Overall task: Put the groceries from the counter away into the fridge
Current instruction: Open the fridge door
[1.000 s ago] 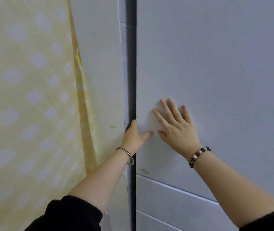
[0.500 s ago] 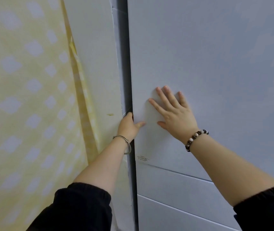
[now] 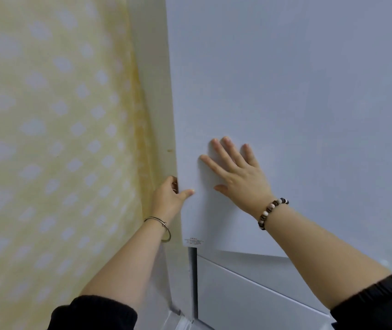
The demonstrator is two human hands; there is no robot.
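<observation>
A pale grey fridge door [image 3: 297, 96] fills the right of the view, swung a little out from the cabinet so its lower corner overhangs the drawer fronts. My left hand [image 3: 168, 198] grips the door's left edge, fingers curled behind it and thumb on the front. My right hand [image 3: 235, 172] lies flat on the door face with fingers spread. No groceries are in view.
A yellow curtain [image 3: 47, 139] with white spots hangs close on the left, beside a cream wall strip [image 3: 156, 91]. Below the door are grey fridge drawer fronts [image 3: 249, 294]. A small label [image 3: 193, 241] sits at the door's lower left corner.
The fridge door has swung outward from its shut position, covering the dark gap at its left edge. My left hand moved with the edge; my right hand stays flat on the face.
</observation>
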